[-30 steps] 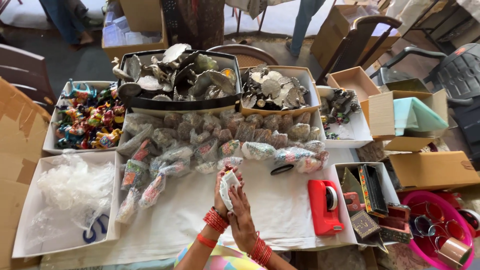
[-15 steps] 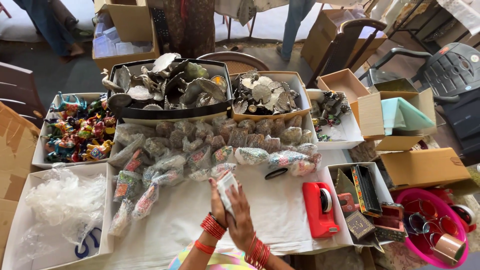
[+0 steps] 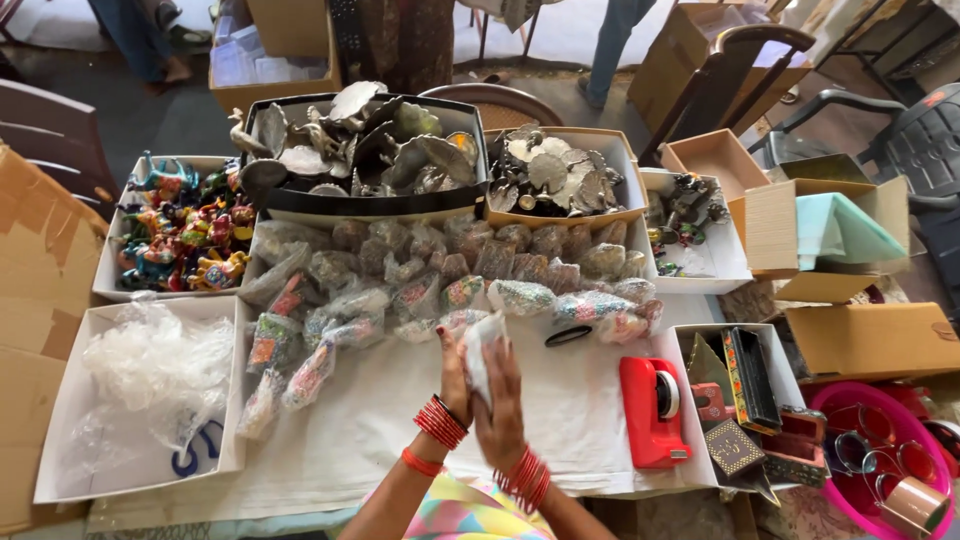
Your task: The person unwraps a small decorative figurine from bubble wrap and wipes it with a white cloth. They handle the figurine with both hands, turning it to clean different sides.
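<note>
Dark plastic chair (image 3: 915,150) and wooden chair (image 3: 745,75) on sunlit floor (image 3: 560,30)

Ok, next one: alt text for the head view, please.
Two hands, left hand and right hand, both with red bangles, hold a small clear plastic packet over a white cloth-covered table. Behind it lie rows of filled plastic packets, with a red tape dispenser to the right.

A red tape dispenser (image 3: 652,410) sits on the white cloth (image 3: 380,440), multicoloured painted figurines (image 3: 185,235) fill a white box (image 3: 108,262), red bangles (image 3: 440,422) circle one wrist, and a pink basin (image 3: 850,495) lies nearby.
</note>
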